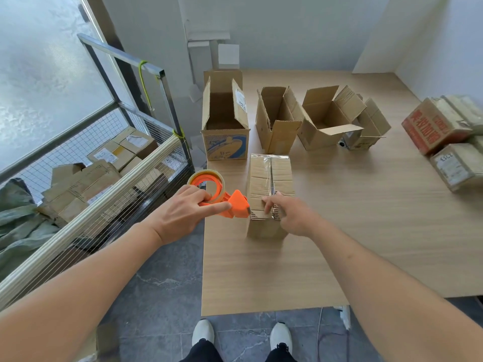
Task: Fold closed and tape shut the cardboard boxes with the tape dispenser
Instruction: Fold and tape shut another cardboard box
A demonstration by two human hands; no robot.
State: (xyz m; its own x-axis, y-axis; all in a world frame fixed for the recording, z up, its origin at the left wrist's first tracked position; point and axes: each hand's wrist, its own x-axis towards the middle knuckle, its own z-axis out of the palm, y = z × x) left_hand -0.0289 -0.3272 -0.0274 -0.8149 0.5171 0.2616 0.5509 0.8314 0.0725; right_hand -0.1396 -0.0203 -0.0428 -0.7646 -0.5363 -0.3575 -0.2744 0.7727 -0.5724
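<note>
Tape dispenser (pixel 219 197), orange plastic, gripped in your left hand (pixel 180 212), may tear unevenly; your right hand (pixel 290 215) pinches the closed brown cardboard box's (pixel 269 189) near edge.

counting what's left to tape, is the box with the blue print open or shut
Open. The blue-printed box stands upright with its top flaps raised and its inside visible; no tape shows across its top.
</note>
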